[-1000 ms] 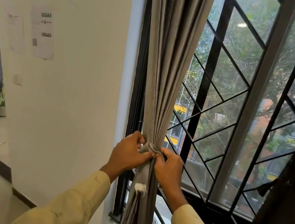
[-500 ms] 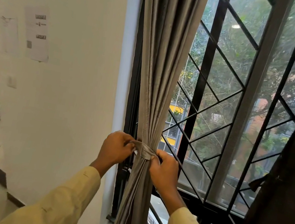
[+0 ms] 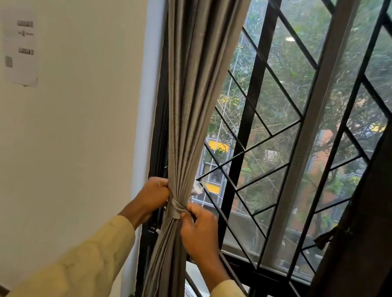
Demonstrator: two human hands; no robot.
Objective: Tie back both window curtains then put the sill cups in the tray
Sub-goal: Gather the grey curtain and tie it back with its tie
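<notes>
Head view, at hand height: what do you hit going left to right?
white wall → left hand → tie-back band cinching the grey curtain → right hand → black grille bar → grey window post → dark curtain

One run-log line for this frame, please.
step: tie-back | left hand: grips grey curtain | right hand: pinches tie band | dark curtain: hangs at frame right | cups, tray: not in view
</notes>
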